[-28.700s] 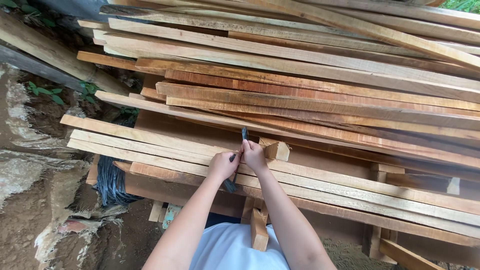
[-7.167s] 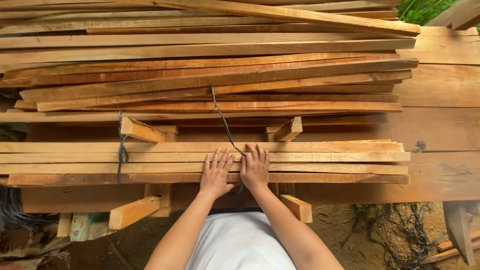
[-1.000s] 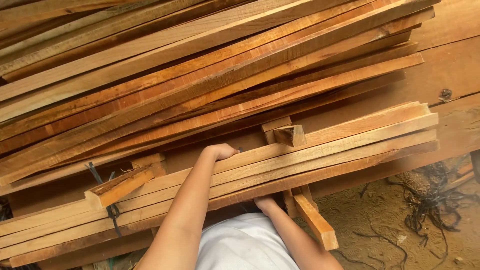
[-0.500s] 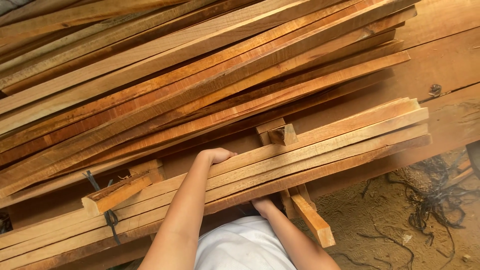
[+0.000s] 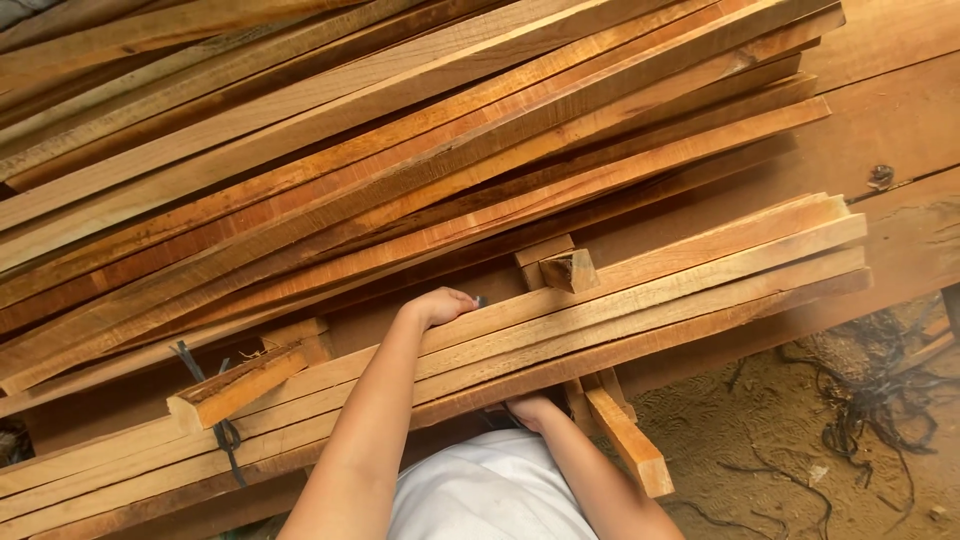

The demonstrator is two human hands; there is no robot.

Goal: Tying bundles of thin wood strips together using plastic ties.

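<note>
A bundle of long pale wooden slats point(image 5: 660, 290) lies across short wooden cross-blocks in front of me. My left hand point(image 5: 440, 305) reaches over the top of the bundle and curls around its far edge, fingers mostly hidden. My right hand point(image 5: 532, 410) is under the near edge of the bundle, gripping it from below; only the back of the hand shows. A black strap point(image 5: 222, 430) ties the bundle further left. Behind it a larger heap of reddish-brown planks point(image 5: 400, 150) is stacked.
Short wooden blocks stick out under the bundle, one at the left point(image 5: 235, 385), one near my right arm point(image 5: 625, 445), one behind point(image 5: 560, 268). A wide plank platform point(image 5: 900, 110) lies at the right. Dirt ground with black cords point(image 5: 860, 400) is at lower right.
The view has shifted slightly; both hands keep their places on the bundle, left over the top, right underneath. The planks sit a little lower and further right in view.
</note>
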